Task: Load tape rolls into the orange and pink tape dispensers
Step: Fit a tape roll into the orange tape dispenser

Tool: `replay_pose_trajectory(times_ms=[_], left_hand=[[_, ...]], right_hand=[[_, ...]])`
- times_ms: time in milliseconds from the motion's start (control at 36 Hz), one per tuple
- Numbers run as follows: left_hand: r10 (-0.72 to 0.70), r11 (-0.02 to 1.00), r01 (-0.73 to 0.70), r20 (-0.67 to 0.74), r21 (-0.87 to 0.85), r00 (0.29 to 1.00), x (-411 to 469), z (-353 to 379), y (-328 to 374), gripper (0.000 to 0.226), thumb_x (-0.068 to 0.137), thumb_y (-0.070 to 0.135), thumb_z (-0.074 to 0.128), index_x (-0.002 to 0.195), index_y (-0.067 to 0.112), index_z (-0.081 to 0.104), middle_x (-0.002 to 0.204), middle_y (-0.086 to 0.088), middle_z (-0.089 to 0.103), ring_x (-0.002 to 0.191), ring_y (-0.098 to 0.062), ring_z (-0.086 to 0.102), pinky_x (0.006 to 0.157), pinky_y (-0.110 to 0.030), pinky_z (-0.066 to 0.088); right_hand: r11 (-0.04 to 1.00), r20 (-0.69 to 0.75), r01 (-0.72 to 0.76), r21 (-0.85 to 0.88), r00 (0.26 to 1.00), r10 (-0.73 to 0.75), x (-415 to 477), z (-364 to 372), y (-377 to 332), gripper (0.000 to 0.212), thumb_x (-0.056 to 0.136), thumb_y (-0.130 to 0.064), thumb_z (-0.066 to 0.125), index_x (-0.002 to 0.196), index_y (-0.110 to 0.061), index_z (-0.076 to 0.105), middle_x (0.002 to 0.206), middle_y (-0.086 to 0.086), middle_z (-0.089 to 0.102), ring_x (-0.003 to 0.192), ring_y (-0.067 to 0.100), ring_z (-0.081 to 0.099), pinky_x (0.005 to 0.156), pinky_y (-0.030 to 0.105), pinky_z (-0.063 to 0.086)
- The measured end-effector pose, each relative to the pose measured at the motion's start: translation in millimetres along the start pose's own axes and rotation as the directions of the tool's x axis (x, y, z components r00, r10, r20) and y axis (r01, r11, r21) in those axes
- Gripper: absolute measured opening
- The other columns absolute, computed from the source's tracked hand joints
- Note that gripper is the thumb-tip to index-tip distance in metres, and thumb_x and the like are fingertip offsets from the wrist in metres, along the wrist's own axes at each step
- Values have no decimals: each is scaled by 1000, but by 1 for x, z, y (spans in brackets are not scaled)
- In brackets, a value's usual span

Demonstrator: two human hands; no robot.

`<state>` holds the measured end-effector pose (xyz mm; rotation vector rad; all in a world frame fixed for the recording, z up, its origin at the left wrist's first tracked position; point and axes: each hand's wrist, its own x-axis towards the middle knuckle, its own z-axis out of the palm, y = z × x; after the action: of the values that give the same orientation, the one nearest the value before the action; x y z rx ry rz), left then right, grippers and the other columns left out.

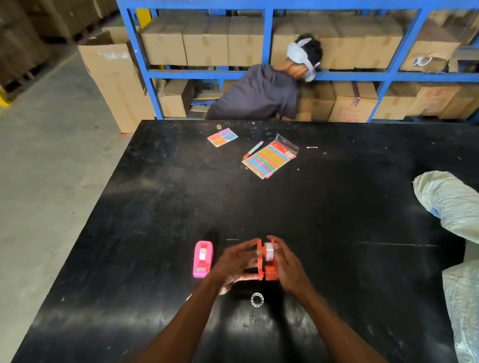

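The orange tape dispenser [266,265] stands on the black table [342,231], held between both hands. A white tape roll [269,252] sits in its top slot. My left hand [234,263] grips its left side; my right hand [287,268] grips its right side. The pink tape dispenser [202,259] stands to the left, apart from my hands, with a white roll visible inside it. A small white ring-shaped core [257,300] lies flat on the table just in front of the orange dispenser.
At the far side lie a colourful sticker pack [269,159], a red-capped marker [253,149] and sticky notes [222,137]. White plastic bags [457,208] lie at the right edge. A person [263,92] leans beyond the table, before blue shelves [267,36] of cardboard boxes.
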<state>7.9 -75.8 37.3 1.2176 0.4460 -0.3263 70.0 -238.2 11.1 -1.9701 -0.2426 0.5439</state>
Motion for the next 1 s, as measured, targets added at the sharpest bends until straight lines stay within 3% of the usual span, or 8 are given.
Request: replay_pose_trajectory(times_ms=[167,278,639,778,861,944,1000], left_hand=[[32,999,-32,-5,-4,999,-15,-1,4,39,94,29,65,131,25,59,122,-9,72,113,-25,69,99,-52,53],[52,999,-52,-19,11,998,-23,0,5,32,95,27,63,127,26,63,121,-8,72,112,-24,69,96,-49,56],[91,996,-92,-39,-16,995,-48,-20,9,29,96,26,61,125,25,61,116,-7,74,108,-24,71,92,-50,57],[43,998,-47,-106,-33,993,-50,-22,6,56,91,36,67,139,21,43,119,-11,72,108,-29,71,96,-54,54],[28,999,-30,-84,-18,996,-54,-25,5,36,99,33,53,129,14,59,120,-12,72,109,-29,70,100,-48,53],[16,1000,-18,-61,-20,998,-57,-32,7,32,101,30,49,124,14,64,121,-15,71,111,-32,69,102,-48,52],[20,1000,-20,-52,1,998,-58,-36,12,31,100,30,52,125,16,63,122,-15,70,114,-36,66,103,-52,50]], right_hand=[[1000,-10,24,4,1000,-24,-4,8,-12,33,105,-44,35,130,-40,55,122,-7,69,111,10,65,106,39,47],[999,-44,23,47,999,-21,-9,17,-18,35,107,-34,37,134,-29,58,130,-5,66,119,12,62,111,38,43],[997,-30,64,43,998,-63,-20,43,-42,36,108,-28,36,137,-27,56,134,-2,63,123,13,58,111,29,40],[996,-91,80,-45,992,-84,-17,54,-45,38,108,-28,34,140,-31,54,119,8,58,116,20,58,109,34,39],[986,-85,36,-161,995,-51,-14,59,-47,42,106,-39,27,141,-41,49,115,2,51,114,20,58,110,47,37],[944,-83,58,-326,992,-89,-16,59,-53,65,90,-61,10,143,-46,45,120,-5,49,118,16,54,105,46,31],[912,-73,89,-399,989,-128,-16,57,-57,73,85,-63,5,144,-45,43,127,-5,49,122,16,50,102,45,30]])
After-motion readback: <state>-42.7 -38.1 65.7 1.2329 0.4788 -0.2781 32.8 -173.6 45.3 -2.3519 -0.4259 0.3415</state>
